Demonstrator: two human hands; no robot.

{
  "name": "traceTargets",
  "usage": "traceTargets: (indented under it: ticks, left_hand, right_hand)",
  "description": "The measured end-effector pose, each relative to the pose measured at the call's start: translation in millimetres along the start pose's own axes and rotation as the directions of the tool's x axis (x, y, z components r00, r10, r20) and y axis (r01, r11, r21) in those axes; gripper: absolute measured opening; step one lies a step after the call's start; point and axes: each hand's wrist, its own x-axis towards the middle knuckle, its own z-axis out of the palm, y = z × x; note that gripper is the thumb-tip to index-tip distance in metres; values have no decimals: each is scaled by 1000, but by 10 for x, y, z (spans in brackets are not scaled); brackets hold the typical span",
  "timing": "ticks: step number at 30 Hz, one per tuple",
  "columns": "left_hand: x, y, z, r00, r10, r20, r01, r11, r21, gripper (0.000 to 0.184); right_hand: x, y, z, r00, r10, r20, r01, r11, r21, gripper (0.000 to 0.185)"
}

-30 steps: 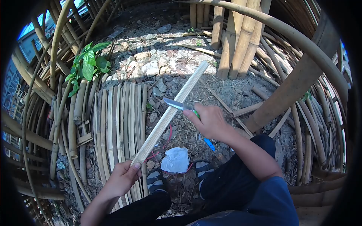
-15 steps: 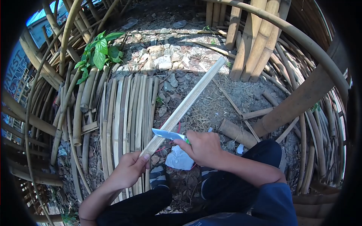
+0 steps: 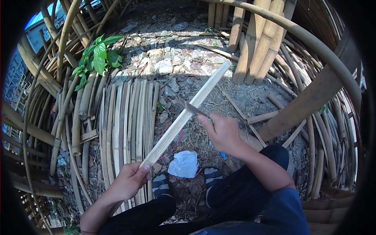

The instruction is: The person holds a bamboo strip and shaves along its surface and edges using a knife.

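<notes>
A long, pale split bamboo strip [image 3: 172, 131] slants up and away to the right in front of me. My left hand [image 3: 127, 181] is closed around its near end, thumb on top. In my right hand [image 3: 223, 132] is a knife [image 3: 192, 107], its green handle mostly hidden by the fingers. The knife's blade lies across the strip, a little beyond its middle, and its tip sticks out past the left edge. Below the strip, between my feet, a crumpled white sheet [image 3: 183, 164] lies on the ground.
A row of split bamboo strips [image 3: 129, 125] lies at the left. Upright bamboo poles [image 3: 258, 43] and a thick leaning bamboo [image 3: 305, 102] stand at the right. A leafy plant [image 3: 98, 56] grows at the upper left. Rubble [image 3: 164, 62] covers the ground ahead.
My right hand has moved the knife up along the strip, away from my left hand. The blade has turned from bright to dark. My left hand still grips the near end.
</notes>
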Motion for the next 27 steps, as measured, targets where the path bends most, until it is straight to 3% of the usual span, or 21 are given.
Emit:
traceTargets:
  ticks: [2, 5, 12, 15, 22, 25, 27]
  left_hand:
    - [-6, 30, 29, 1000, -4, -5, 4, 1000, 1, 41]
    - [-11, 33, 34, 1000, 12, -2, -12, 999, 38, 40]
    - [3, -63, 13, 999, 41, -35, -39, 998, 57, 40]
    - [3, -38, 12, 998, 35, -43, -32, 997, 66, 40]
    - [-27, -14, 15, 998, 31, -48, -28, 998, 58, 40]
    - [-38, -24, 28, 998, 30, -56, -27, 999, 39, 40]
    - [-65, -46, 31, 998, 28, -48, -25, 998, 56, 40]
  right_hand:
    - [-256, -266, 150, 980, -144, 141, 139, 989, 46, 54]
    - [-409, -391, 303, 960, -245, 133, 237, 969, 73, 53]
    - [80, 143, 62, 1000, 15, -26, -17, 996, -88, 52]
    - [150, 266, 21, 1000, -4, -9, 3, 985, -174, 60]
    - [289, 399, -66, 997, 21, -80, -36, 980, -197, 55]
    - [370, 500, -139, 994, 51, -101, -73, 970, -230, 56]
    - [440, 601, -232, 975, 163, -149, -190, 962, -195, 58]
